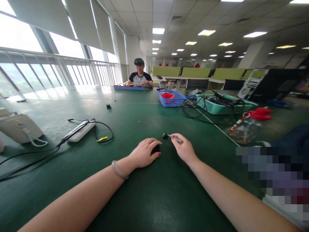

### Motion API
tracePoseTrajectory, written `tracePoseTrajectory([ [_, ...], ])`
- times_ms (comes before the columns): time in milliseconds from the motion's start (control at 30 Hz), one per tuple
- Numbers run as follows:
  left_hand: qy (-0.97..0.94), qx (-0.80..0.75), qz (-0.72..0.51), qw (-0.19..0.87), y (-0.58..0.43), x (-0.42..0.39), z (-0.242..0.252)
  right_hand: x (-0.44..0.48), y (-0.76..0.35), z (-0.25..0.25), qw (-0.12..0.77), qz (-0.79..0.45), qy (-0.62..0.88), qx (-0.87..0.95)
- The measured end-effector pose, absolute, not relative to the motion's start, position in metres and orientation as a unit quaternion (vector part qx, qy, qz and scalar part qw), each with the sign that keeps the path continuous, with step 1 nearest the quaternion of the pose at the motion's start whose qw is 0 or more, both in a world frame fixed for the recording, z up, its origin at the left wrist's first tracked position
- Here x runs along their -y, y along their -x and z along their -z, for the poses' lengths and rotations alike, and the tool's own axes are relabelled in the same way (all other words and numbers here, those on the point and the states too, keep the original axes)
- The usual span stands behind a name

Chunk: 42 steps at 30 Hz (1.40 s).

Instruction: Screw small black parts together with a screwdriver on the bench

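My left hand (145, 153), with a pale bangle on the wrist, lies on the green table (149, 193) with its fingers curled over a small black object (156, 149). My right hand (184, 149) is just to the right of it, pinching a thin tool (172, 137) that looks like a small screwdriver. The tool's dark tip points left and rests near the black object, a little beyond my left fingers. What exactly the black object is I cannot make out.
A white power strip (79, 130) with black cables lies at left, a beige bag (19, 127) further left. A blue basket (171, 97), a teal tray (222, 106) of cables and a clear bottle (246, 127) with red lid stand at right. A person (140, 76) sits at the far end.
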<state>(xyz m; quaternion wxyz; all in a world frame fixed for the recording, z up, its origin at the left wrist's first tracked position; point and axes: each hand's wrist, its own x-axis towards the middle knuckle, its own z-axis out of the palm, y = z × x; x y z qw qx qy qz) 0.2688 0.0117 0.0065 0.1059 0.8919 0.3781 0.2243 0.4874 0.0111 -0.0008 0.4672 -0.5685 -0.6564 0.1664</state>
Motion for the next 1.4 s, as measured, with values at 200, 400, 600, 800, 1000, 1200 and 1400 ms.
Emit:
tracePoseTrajectory([
  [200, -0.854, -0.473, -0.205, 0.063, -0.272, -0.01, -0.004, -0.004, -0.483, -0.005, 0.458, -0.183, 0.56, 0.666],
  [400, -0.806, -0.543, -0.226, 0.068, -0.269, -0.015, -0.002, 0.007, -0.482, -0.015, 0.499, -0.184, 0.523, 0.666],
  [600, -0.841, -0.486, -0.229, 0.072, -0.273, -0.015, -0.006, 0.006, -0.482, -0.015, 0.542, -0.161, 0.514, 0.645],
  [800, -0.884, -0.404, -0.216, 0.094, -0.276, -0.014, -0.007, 0.003, -0.481, -0.013, 0.541, -0.137, 0.513, 0.652],
  [1000, -0.885, -0.407, -0.21, 0.087, -0.275, -0.012, -0.006, 0.004, -0.484, -0.013, 0.544, -0.1, 0.505, 0.663],
  [1200, -0.894, -0.385, -0.198, 0.114, -0.258, 0.001, -0.008, -0.001, -0.49, -0.009, 0.549, -0.101, 0.528, 0.64],
  [1400, -0.898, -0.365, -0.171, 0.173, -0.182, 0.02, -0.017, -0.001, -0.487, -0.009, 0.546, -0.105, 0.521, 0.648],
])
